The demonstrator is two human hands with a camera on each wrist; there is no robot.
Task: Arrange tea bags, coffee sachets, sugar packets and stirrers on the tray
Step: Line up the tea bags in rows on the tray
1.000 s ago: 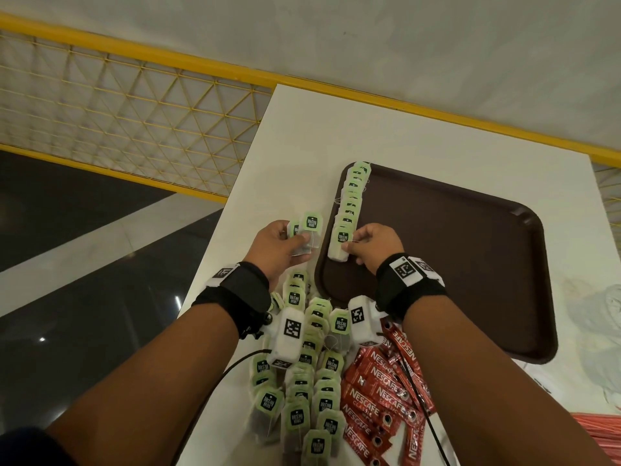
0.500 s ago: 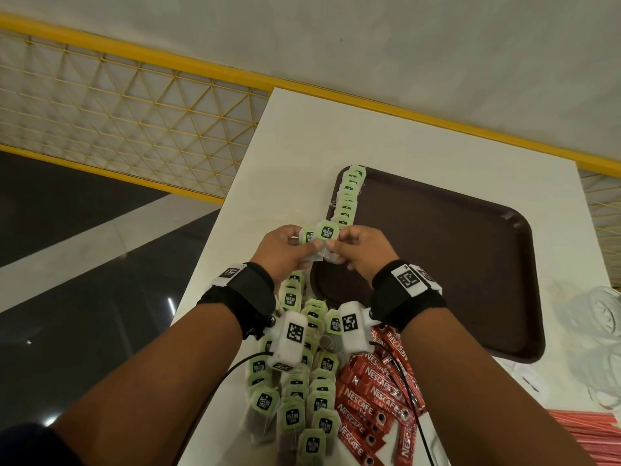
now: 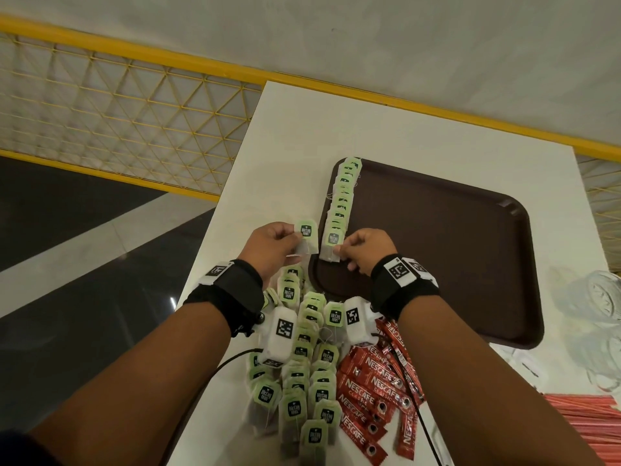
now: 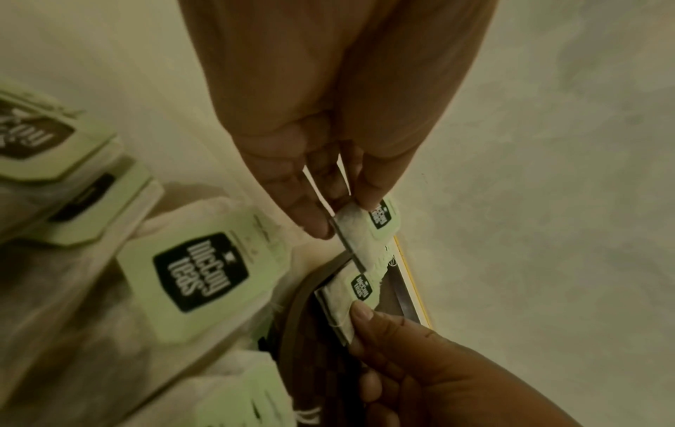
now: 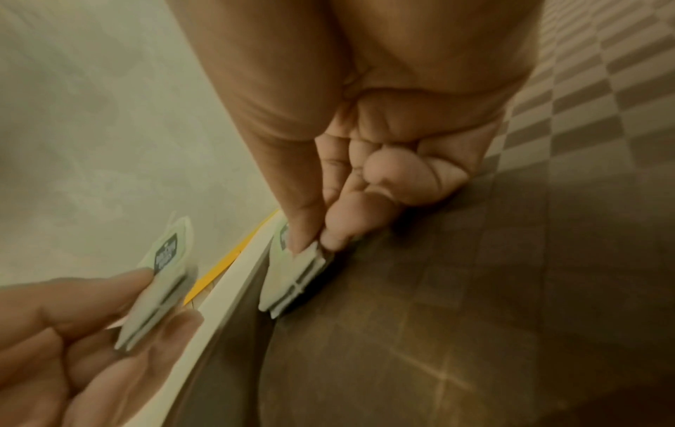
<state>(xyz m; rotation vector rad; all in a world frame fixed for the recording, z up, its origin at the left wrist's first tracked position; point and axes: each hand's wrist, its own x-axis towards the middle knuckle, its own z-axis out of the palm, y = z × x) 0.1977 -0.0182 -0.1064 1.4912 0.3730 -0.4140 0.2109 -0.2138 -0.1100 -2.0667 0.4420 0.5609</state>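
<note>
A row of green-tagged tea bags (image 3: 342,196) lies along the left edge of the brown tray (image 3: 453,257). My right hand (image 3: 339,253) pinches a tea bag (image 3: 331,247) low over the tray at the near end of that row; the right wrist view shows this tea bag (image 5: 296,271) between thumb and fingertip. My left hand (image 3: 297,239) grips another tea bag (image 3: 306,237) just left of the tray, above the white table; in the left wrist view it is the upper tea bag (image 4: 369,228). A pile of tea bags (image 3: 302,364) lies under my wrists.
Red Nescafe sachets (image 3: 376,391) lie right of the tea bag pile. Red stirrers (image 3: 591,418) sit at the lower right, and a clear plastic bag (image 3: 598,314) lies right of the tray. The table's left edge (image 3: 228,183) drops to a dark floor.
Half a second ago both hands met at the tray's left rim. They have parted: the right took a tea bag onto the row's near end, the left stays beside the tray.
</note>
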